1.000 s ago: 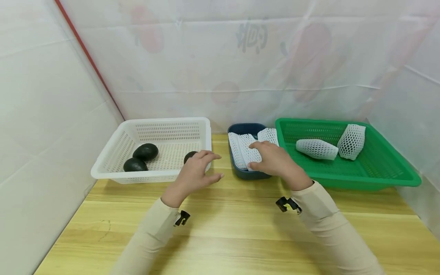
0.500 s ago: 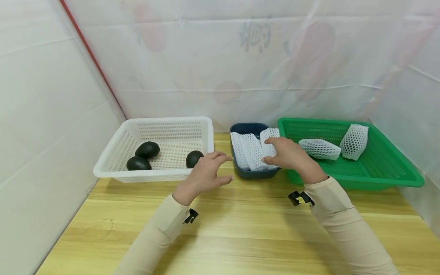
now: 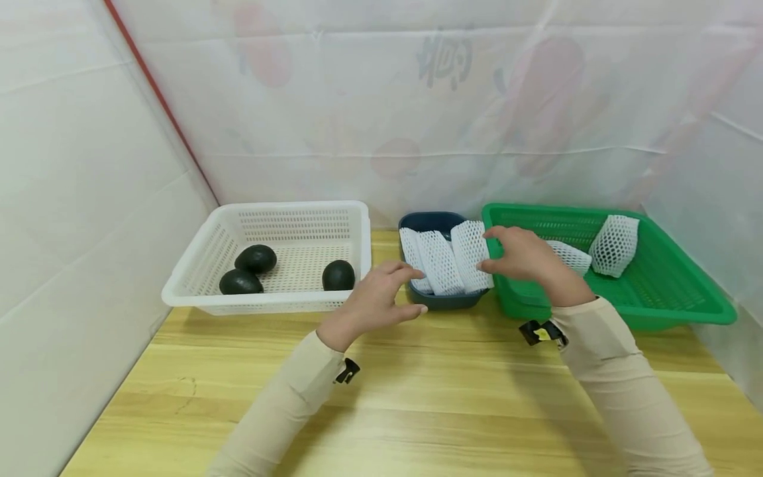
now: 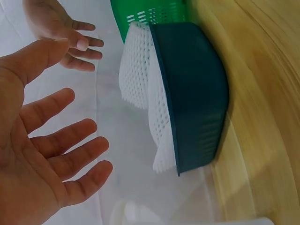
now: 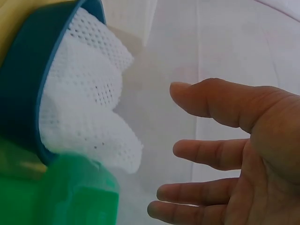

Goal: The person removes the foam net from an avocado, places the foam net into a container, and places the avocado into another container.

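Both hands hover above the table and hold nothing. My left hand (image 3: 381, 298), fingers spread and thumb apart, is just left of a small dark blue container (image 3: 446, 303). White foam net sleeves lie in that container, among them a middle sleeve (image 3: 441, 265) and a right-hand sleeve (image 3: 472, 255) that leans over the rim. In the left wrist view the open palm (image 4: 33, 159) faces the container's side (image 4: 197, 93). Over the left edge of the green basket (image 3: 596, 315) is my right hand (image 3: 527, 258), its fingers extended. The right wrist view shows a gap between this hand (image 5: 253, 159) and the sleeves (image 5: 89, 117).
At left stands a white basket (image 3: 262, 305) with two dark avocados (image 3: 247, 268) side by side and another avocado (image 3: 338, 275) near its right wall. Inside the green basket are two white net-covered pieces, one upright (image 3: 615, 246) and one lying (image 3: 569, 255). A white sheet (image 3: 381, 99) hangs behind.
Both hands have moved right: the left from over the white basket's edge toward the blue container, the right from above the sleeves to the green basket's edge. The sleeves stay in the container.
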The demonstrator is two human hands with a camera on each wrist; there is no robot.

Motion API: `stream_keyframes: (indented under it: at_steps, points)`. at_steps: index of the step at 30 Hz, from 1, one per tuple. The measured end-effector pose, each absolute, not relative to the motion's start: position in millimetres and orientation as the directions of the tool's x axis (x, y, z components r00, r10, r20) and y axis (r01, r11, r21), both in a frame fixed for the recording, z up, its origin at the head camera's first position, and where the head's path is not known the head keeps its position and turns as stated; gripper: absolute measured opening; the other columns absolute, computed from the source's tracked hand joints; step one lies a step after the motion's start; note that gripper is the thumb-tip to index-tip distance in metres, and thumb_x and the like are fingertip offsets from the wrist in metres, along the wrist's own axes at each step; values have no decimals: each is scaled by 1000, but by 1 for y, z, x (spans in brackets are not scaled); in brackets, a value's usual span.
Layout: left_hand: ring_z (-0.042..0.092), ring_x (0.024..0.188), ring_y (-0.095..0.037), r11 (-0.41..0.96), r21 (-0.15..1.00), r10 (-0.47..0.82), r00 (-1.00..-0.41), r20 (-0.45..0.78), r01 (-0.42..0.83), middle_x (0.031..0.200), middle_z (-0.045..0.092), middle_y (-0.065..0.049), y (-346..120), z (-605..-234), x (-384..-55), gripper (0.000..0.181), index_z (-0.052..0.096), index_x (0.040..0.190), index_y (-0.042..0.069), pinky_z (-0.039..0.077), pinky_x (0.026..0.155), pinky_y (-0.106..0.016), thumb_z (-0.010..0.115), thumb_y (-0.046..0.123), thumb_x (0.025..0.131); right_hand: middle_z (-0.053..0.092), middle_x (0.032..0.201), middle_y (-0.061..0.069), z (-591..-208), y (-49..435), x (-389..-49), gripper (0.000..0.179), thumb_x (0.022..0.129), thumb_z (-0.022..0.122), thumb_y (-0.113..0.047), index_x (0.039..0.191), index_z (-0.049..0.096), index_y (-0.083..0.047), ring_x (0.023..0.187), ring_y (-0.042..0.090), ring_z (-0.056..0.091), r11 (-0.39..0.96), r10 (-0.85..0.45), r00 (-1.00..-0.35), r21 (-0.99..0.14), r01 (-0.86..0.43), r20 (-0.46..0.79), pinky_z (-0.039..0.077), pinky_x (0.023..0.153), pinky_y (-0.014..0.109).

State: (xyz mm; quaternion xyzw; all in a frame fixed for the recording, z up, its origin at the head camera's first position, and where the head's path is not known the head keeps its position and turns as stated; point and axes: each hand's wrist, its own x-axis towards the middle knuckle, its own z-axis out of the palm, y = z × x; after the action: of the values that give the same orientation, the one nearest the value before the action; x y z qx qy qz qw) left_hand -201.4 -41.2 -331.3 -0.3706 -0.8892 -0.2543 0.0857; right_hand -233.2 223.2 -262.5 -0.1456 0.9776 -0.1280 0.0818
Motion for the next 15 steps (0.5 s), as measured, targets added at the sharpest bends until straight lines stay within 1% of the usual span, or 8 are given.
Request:
stream_keyframes:
  at_steps: [4,10,15]
  points:
    - [49,109,-19,600,388,621,-713,325,700,118,56,-3,-35,-331,-203,49,59,123,12,41,89,-40,70,37,82,40,132,32,-259,232,-241,67,87,65,-33,135,39,6,114,49,40,931,-295,-946,-264,-254,-131,37,86,60]
    - [51,106,-18,616,375,624,-720,304,692,117,56,-3,-28,-335,-205,49,60,121,12,43,87,-35,71,38,81,39,133,31,-260,249,-252,65,87,65,-32,134,40,5,113,48,41,936,-263,-953,-280,-215,-148,37,85,60]
    - [52,104,-17,625,351,636,-716,289,697,116,56,-2,-23,-340,-204,49,60,122,12,43,87,-32,70,39,81,38,132,33,-258,259,-260,65,88,63,-34,134,39,7,112,51,39,942,-245,-952,-277,-189,-186,35,85,61]
